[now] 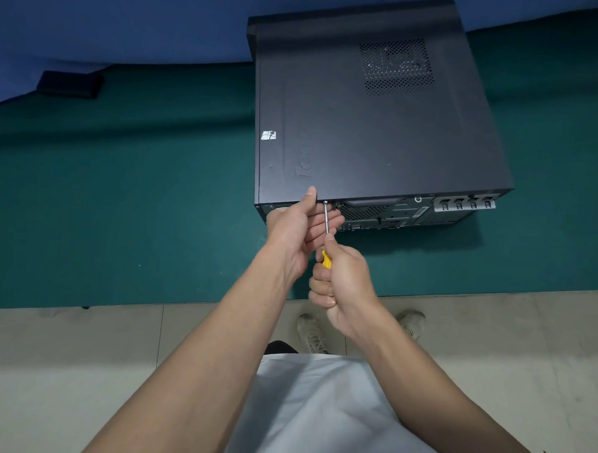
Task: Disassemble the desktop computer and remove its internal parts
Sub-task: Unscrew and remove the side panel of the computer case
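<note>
Yellow screwdriver (pixel 326 222) in right hand (pixel 345 283) touches computer (pixel 374 127) rear beside left hand (pixel 294 226).

Green mat (pixel 120 201) open left of computer (pixel 374 120).

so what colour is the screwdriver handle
Yellow; the screwdriver handle shows best in the head view.

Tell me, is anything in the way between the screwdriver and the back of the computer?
Nothing visible is. The tip of the screwdriver meets the rear edge of the computer. The left hand lies beside and under the shaft, thumb on the top panel, not across the tip. The right hand grips the yellow handle.
</note>
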